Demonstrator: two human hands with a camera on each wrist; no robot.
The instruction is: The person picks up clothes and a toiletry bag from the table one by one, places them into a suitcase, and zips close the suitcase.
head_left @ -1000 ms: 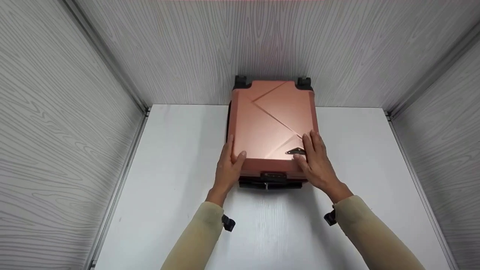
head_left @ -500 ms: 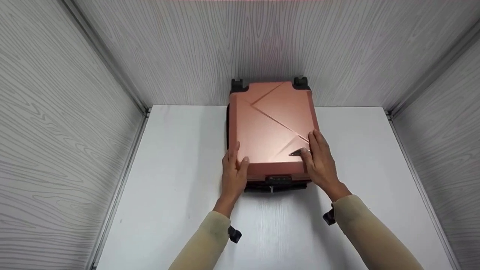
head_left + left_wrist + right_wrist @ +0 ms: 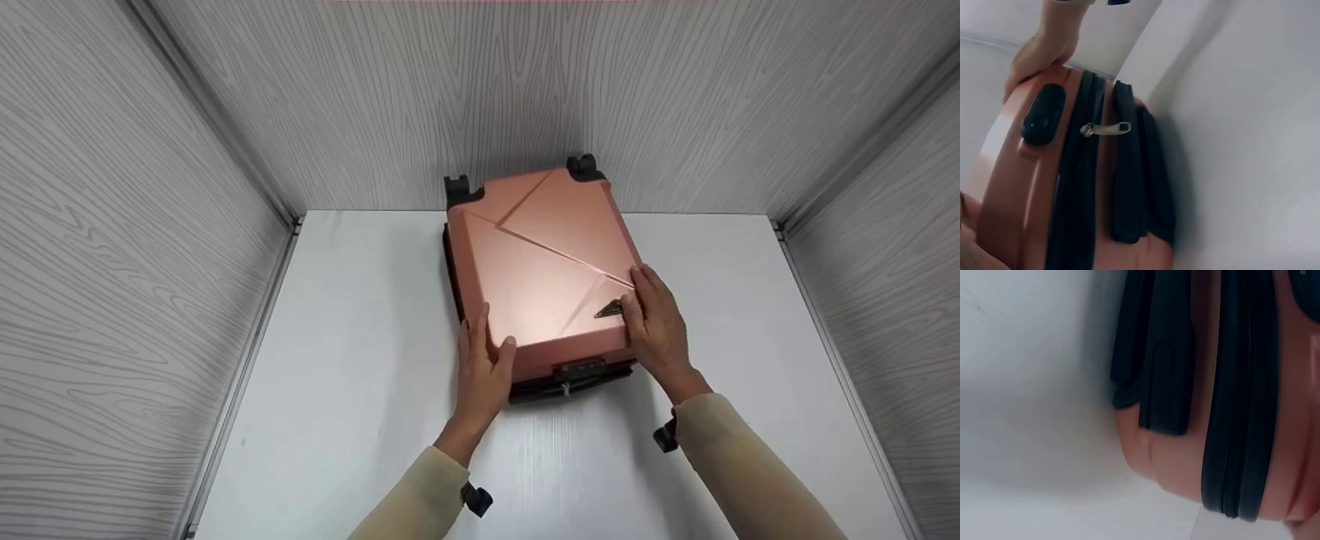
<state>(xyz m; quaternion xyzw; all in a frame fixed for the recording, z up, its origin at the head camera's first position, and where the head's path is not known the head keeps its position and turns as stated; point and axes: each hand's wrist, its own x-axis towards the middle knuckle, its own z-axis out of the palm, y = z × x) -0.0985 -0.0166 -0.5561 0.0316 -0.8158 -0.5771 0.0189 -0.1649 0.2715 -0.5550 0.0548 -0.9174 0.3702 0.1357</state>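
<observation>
A rose-pink hard-shell suitcase [image 3: 547,262] lies flat, turned slantwise, with its wheels at the far end. My left hand [image 3: 482,379] holds its near left corner, thumb on the top face and fingers along the side. At the near right edge my right hand [image 3: 660,330] grips it, thumb beside a dark triangular badge [image 3: 610,308]. The near end carries a black lock [image 3: 583,368]. A silver zipper pull [image 3: 1107,130] and a black carry handle [image 3: 1127,169] show in the left wrist view. Parts of the fingers are hidden behind the suitcase sides.
Under the suitcase is a white tabletop [image 3: 337,360]. Grey wood-grain panels enclose it: a back wall [image 3: 360,97], a left wall [image 3: 97,300] and a right wall [image 3: 892,285]. The black wheels [image 3: 457,191] stand near the back wall.
The suitcase has turned counter-clockwise: its near end has swung right and toward me, its wheel end left. Both hands have moved with it, the left one rightward and nearer.
</observation>
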